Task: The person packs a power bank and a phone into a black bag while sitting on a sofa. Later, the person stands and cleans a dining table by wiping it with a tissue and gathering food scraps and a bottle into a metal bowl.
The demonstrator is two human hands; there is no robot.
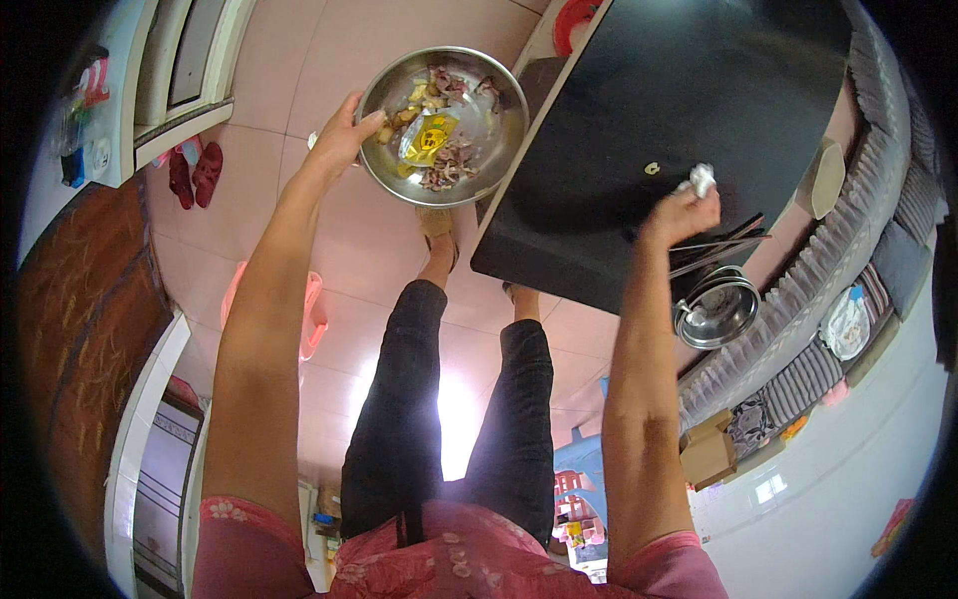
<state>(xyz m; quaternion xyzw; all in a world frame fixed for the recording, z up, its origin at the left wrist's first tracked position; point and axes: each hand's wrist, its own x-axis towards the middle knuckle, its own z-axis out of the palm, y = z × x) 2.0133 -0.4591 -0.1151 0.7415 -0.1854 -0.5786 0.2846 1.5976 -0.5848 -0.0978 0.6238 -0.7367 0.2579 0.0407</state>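
My left hand (346, 141) grips the left rim of a round stainless steel basin (490, 161), held beside the table's left edge. Inside the basin lie food scraps (453, 161) and a yellow and clear plastic packet (430, 139). Over the black tabletop (591, 135), my right hand (688, 210) holds a crumpled white tissue (701, 180). A small pale scrap (652, 169) lies on the tabletop, left of the tissue. Just below my right hand are several chopsticks (730, 243), beside stacked steel bowls (718, 311) at the table's near right corner.
A sofa with a ruffled cover (786, 299) runs along the right. A pink plastic basket (314, 322) stands on the tiled floor under my left arm. Dark red slippers (206, 176) lie at the left. A red basin (575, 22) is beyond the table's far left side.
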